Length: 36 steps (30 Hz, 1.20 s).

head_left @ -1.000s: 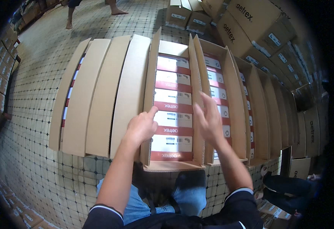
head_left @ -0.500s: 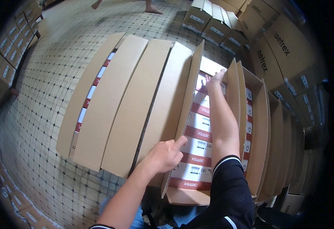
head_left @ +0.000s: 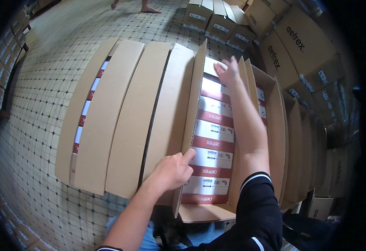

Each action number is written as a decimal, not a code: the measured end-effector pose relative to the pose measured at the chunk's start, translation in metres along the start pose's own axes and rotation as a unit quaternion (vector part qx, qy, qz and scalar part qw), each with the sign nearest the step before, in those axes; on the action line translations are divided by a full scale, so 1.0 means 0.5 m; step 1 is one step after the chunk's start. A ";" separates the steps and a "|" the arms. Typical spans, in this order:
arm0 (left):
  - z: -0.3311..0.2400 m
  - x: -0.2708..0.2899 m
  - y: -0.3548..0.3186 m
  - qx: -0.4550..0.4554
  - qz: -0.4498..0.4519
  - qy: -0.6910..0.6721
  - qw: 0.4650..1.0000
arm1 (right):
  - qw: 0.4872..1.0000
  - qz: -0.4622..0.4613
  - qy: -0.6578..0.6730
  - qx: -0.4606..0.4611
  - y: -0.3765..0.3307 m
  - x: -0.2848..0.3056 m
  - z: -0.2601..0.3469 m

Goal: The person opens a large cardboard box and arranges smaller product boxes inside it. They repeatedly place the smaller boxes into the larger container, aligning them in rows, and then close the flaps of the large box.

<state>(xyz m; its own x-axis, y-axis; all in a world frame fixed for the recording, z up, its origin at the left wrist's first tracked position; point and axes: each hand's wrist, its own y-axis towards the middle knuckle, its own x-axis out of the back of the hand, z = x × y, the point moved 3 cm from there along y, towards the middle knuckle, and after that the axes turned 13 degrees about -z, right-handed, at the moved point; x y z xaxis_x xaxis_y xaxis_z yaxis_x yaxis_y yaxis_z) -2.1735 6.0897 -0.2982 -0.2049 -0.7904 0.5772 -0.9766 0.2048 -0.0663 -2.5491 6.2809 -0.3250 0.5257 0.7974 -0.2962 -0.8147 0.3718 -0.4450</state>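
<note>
- Two bare hands work one open cardboard carton (head_left: 210, 211) that stands on the tiled floor (head_left: 53, 71), packed with a row of white-and-red boxes (head_left: 214, 134).
- My left hand (head_left: 172, 169) grips the near end of the carton's left flap (head_left: 191, 108), fingers curled over its upright edge, forefinger stretched toward the boxes.
- My right hand (head_left: 228, 71) reaches to the carton's far end, fingers spread and flat on the farthest box; it clamps nothing.
- Just left sits a second carton (head_left: 120, 121) with flaps nearly shut, red-and-white packs showing through its gap.
- Stacked brown cartons (head_left: 291, 54) crowd the right side and far edge.
- Someone's bare feet (head_left: 143, 6) stand beyond.
</note>
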 end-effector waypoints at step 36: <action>0.002 0.017 0.002 0.014 0.016 -0.009 1.000 | 0.983 -0.136 0.079 -0.097 -0.026 -0.064 0.026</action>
<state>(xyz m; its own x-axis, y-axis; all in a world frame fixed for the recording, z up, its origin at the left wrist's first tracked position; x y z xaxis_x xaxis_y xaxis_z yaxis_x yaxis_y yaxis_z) -2.1762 6.0825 -0.2942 -0.2360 -0.7940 0.5602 -0.9712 0.2129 -0.1074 -2.5584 6.2569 -0.2988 0.7621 0.5910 -0.2645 -0.5845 0.4523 -0.6737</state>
